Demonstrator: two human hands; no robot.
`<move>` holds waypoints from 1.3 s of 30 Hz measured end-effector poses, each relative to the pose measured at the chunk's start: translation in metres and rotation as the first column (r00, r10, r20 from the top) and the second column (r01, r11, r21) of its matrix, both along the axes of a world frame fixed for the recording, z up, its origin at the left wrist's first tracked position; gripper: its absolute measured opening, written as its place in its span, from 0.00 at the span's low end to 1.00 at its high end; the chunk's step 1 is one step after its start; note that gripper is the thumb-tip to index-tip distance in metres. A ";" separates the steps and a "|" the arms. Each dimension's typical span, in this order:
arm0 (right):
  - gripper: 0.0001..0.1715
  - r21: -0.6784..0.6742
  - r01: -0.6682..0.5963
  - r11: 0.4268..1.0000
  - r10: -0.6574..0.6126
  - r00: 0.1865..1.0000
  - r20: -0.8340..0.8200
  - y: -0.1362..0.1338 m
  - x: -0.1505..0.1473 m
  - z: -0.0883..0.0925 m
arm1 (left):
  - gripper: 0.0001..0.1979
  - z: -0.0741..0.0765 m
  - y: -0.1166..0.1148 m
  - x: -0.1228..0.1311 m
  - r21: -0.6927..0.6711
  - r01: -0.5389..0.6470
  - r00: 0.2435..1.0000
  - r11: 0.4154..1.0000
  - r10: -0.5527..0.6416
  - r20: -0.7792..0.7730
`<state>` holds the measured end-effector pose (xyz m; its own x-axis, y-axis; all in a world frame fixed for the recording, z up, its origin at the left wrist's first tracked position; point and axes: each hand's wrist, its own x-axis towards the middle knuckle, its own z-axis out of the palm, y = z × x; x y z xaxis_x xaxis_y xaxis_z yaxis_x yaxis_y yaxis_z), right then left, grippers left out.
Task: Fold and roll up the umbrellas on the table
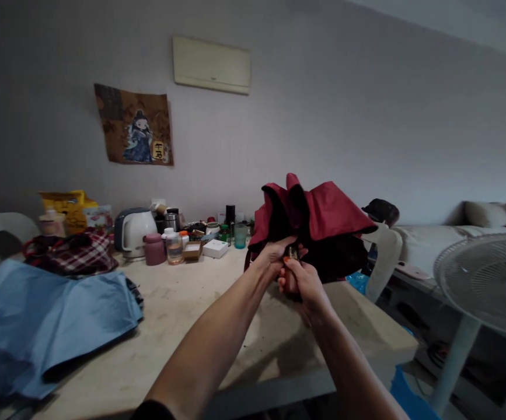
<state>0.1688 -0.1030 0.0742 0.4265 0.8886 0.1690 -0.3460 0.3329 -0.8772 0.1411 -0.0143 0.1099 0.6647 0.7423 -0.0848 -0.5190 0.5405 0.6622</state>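
A dark red umbrella (pixel 335 207) with a black inner side is held over the right part of the table, its cloth loose and bunched in folds. My right hand (pixel 306 281) is closed around its brownish handle (pixel 291 279), thumb on top. Just ahead and to the left, my left hand (pixel 276 252) grips the umbrella near the top of the handle, against the black cloth; its fingers are partly hidden. On the left side of the table lies a light blue umbrella (pixel 46 321), its cloth spread and slack, beside a dark red plaid cloth (pixel 80 254).
Along the back of the table (pixel 178 309) stand a white kettle (pixel 136 233), a pink jar (pixel 154 249), a small white box (pixel 215 248), a teal cup (pixel 240 236) and several bottles. A standing fan (pixel 489 280) and a white chair (pixel 384 259) are at the right.
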 end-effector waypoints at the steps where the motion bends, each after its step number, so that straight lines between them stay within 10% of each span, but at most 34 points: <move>1: 0.17 0.014 -0.042 0.999 0.042 0.999 0.017 -0.001 0.002 0.001 | 0.08 -0.003 -0.002 -0.004 0.012 0.022 1.000 1.000 -0.022 0.017; 6: 0.15 0.095 -0.284 0.954 0.290 0.955 -0.057 -0.006 0.006 0.008 | 0.20 -0.012 -0.011 -0.022 0.037 0.314 0.940 0.949 -0.317 0.128; 14: 0.18 0.080 -0.170 0.982 0.172 0.985 -0.018 -0.005 -0.009 -0.005 | 0.16 -0.005 -0.012 -0.017 0.172 -0.014 0.999 0.985 0.022 -0.043; 39: 0.19 0.129 -0.113 0.985 0.114 0.994 0.001 -0.039 -0.015 0.037 | 0.14 0.074 -0.016 -0.007 0.391 0.062 0.998 0.918 -0.050 -0.040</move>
